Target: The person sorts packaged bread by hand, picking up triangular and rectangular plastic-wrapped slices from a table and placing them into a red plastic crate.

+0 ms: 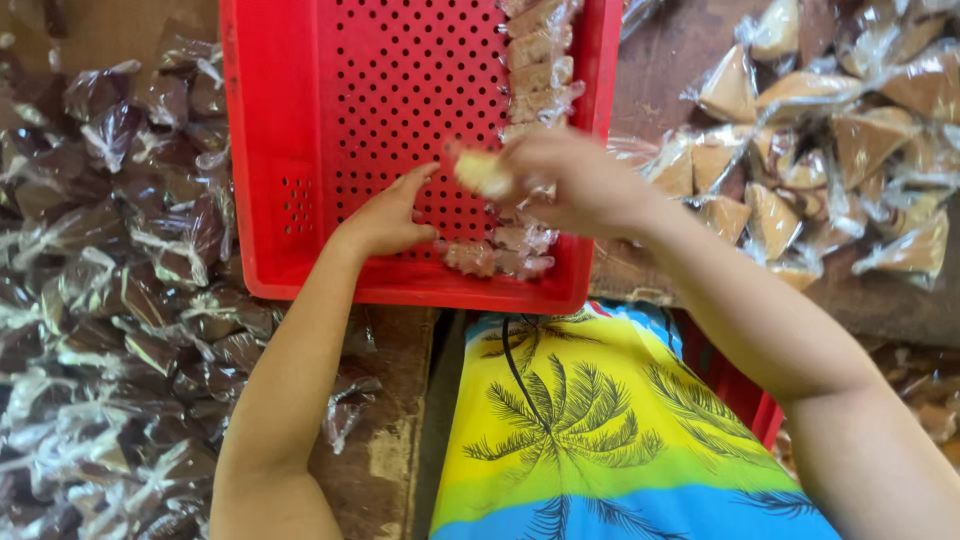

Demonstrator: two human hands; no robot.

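Observation:
A red perforated plastic tray (290,150) lies in front of me on a wooden table. A column of small clear-wrapped brown snack packets (540,60) runs down its right side, with a few more packets (500,260) at its near edge. My left hand (385,215) rests flat on the tray floor, fingers spread, holding nothing. My right hand (580,180) hovers blurred over the tray's right part, fingers closed on a pale wrapped packet (480,172).
A heap of dark wrapped packets (110,280) covers the table on the left. Triangular tan wrapped packets (830,150) are piled on the right. My lap in a bright palm-print garment (580,430) is below. Another red crate's edge (740,390) shows under my right arm.

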